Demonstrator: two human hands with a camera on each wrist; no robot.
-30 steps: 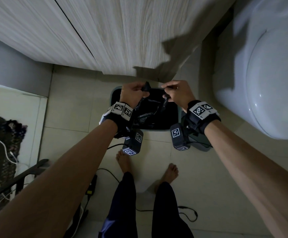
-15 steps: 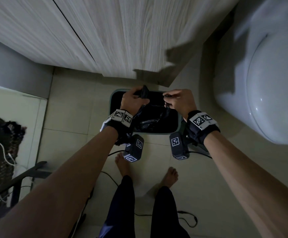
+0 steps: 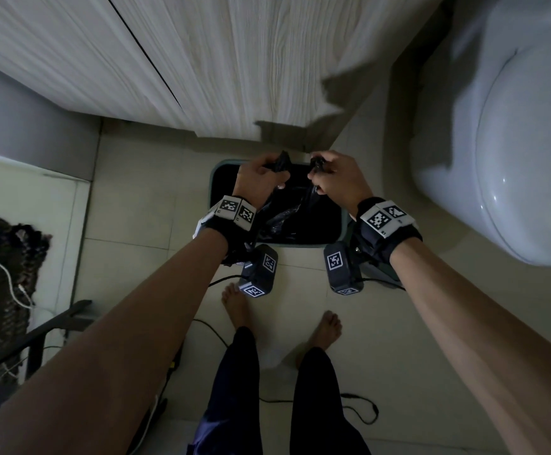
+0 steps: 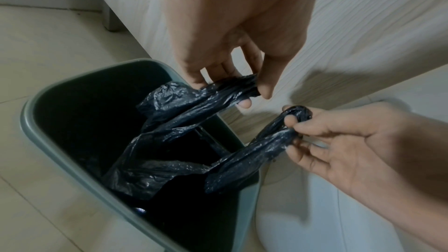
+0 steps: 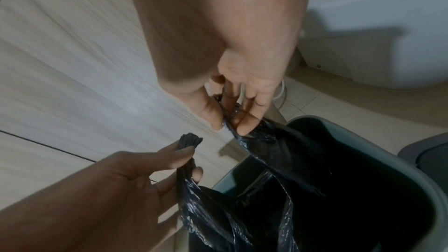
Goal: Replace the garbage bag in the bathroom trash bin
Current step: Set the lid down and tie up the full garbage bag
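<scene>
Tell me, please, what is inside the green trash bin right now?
A crumpled black garbage bag sits inside the trash bin, its two handles pinched above the rim by the left hand and the right hand. The bag's contents and the bin's bottom are hidden in darkness.

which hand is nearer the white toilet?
Right. The right hand pinches one gathered handle of the black plastic garbage bag on the side of the grey-green trash bin towards the white toilet; the left hand pinches the other handle, farther away.
</scene>
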